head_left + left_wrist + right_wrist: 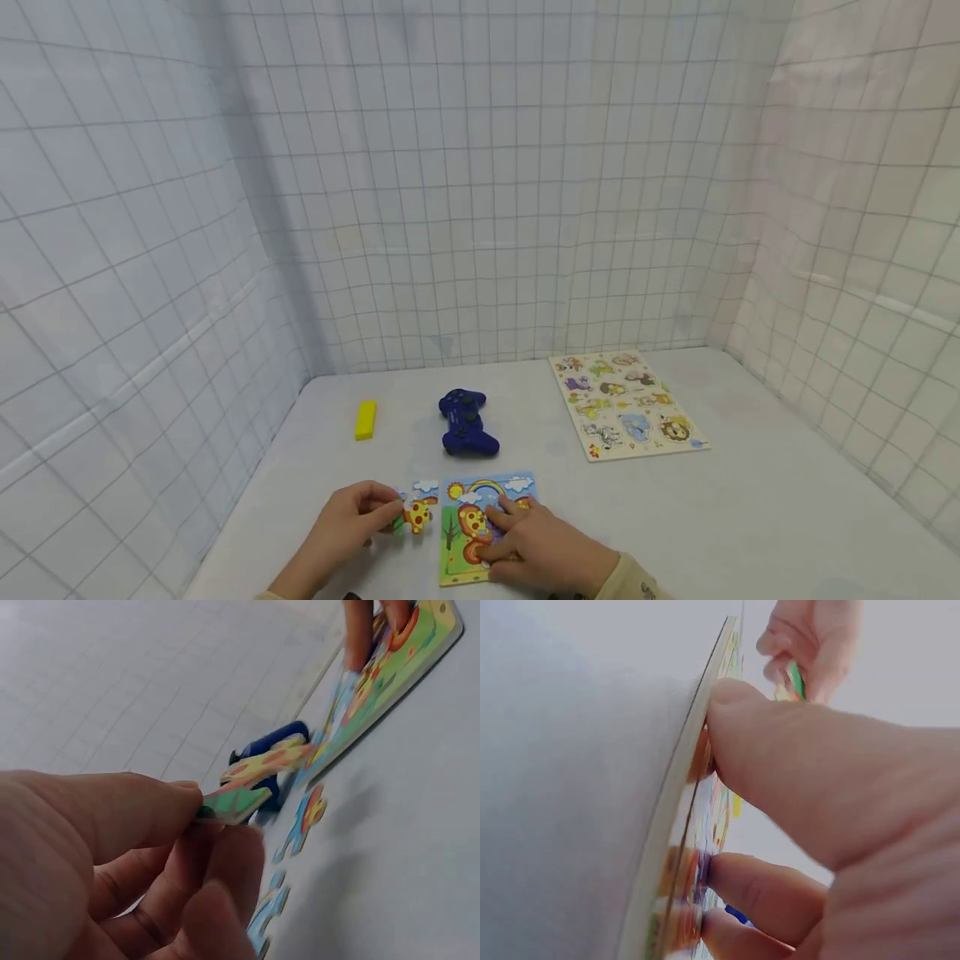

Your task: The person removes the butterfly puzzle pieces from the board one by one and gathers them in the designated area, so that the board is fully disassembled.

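Note:
My left hand (pixel 341 525) pinches a jigsaw piece (pixel 417 517) with a yellow, red-spotted giraffe and some green between thumb and fingertips. In the left wrist view this piece (pixel 236 804) is tilted and slightly blurred. Just right of it lies a jigsaw puzzle board (pixel 453 560) with a sun, rainbow, tree and giraffe picture. The fingers of my right hand (pixel 551 546) are spread and press on the picture's right half, hiding part of it. In the right wrist view, the thumb (pixel 735 724) rests at the board's edge.
Loose jigsaw pieces (pixel 304 821) lie on the table beyond the held piece. Behind the board are a blue game controller (pixel 465 422) and a yellow block (pixel 365 420). An animal puzzle board (pixel 626 407) lies at the back right. Grid-patterned curtains (pixel 480 208) enclose the table.

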`<state>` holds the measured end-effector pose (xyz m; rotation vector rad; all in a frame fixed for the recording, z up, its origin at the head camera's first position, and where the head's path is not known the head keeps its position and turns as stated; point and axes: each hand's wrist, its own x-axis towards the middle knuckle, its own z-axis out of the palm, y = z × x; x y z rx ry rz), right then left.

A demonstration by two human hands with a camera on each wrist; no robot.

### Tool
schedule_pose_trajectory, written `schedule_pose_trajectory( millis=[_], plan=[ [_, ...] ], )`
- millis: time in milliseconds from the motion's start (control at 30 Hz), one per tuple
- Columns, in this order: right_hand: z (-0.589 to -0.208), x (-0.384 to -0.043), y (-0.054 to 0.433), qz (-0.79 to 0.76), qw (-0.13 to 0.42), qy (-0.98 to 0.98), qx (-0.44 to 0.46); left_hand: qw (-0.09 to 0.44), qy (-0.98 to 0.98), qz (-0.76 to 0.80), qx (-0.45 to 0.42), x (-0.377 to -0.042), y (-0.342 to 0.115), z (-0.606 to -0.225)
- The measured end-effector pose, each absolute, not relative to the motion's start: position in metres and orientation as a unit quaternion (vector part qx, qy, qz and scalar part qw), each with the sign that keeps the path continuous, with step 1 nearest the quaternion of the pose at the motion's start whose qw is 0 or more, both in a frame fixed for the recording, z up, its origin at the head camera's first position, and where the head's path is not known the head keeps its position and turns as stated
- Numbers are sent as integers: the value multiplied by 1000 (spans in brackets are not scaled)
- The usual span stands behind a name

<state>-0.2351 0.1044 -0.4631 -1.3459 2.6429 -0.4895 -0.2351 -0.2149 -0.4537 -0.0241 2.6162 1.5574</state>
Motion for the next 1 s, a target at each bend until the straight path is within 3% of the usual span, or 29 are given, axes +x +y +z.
schedule_pose_trajectory(
  millis=[367, 1000],
  plan=[
    [-464, -238, 105, -175, 56, 875, -448, 64, 881, 460, -95, -220, -295, -450],
    [-465, -235, 103, -172, 49, 882, -436, 17, 928, 363, -86, -217, -291, -460]
  ],
)
